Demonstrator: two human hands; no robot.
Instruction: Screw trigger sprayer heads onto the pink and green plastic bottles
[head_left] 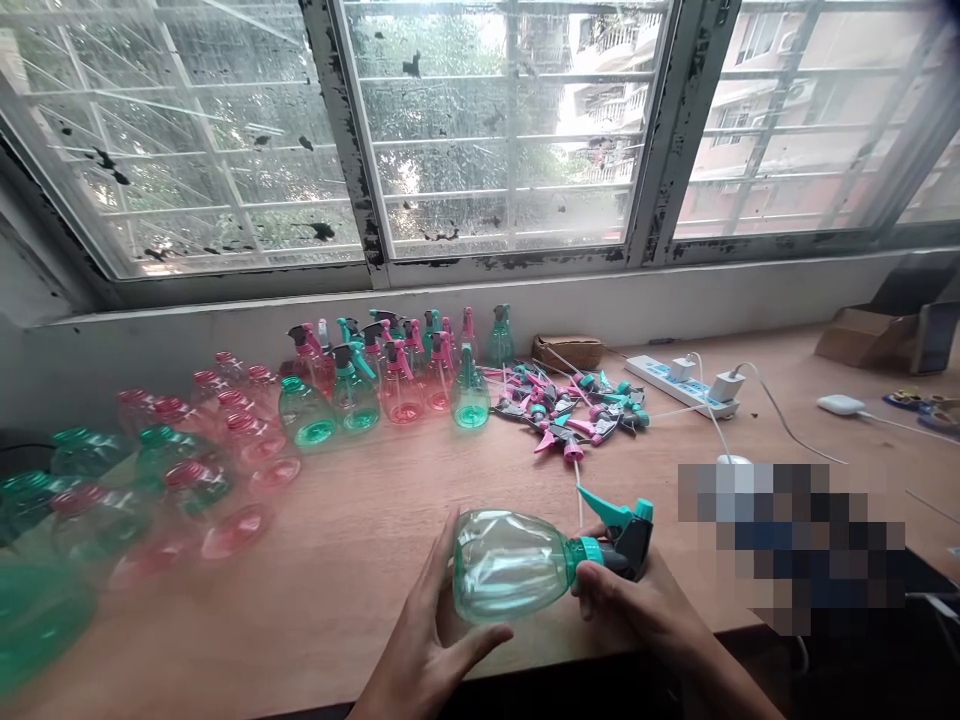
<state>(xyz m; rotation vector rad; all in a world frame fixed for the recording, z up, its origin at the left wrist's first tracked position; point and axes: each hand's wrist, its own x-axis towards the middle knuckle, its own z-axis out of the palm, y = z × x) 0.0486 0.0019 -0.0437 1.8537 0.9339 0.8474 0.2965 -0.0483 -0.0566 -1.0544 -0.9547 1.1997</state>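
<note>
A clear green spray bottle point(510, 565) lies on its side in front of me, above the table's near edge. Its teal and black trigger head point(631, 535) points right and sits on the neck. My left hand point(439, 625) cups the bottle's base, fingers behind it and thumb along the lower front. At the neck, my right hand point(626, 590) grips the teal collar with thumb and fingers. Beyond my hands lies a pile of loose pink, teal and black trigger heads point(562, 410) with thin tubes.
Open pink and green bottles point(240, 430) crowd the table's left side. Bottles with spray heads point(401, 385) stand near the window wall. A small brown box point(568, 352), a white power strip point(679, 385) with cables, and a cardboard box point(862, 335) are further right.
</note>
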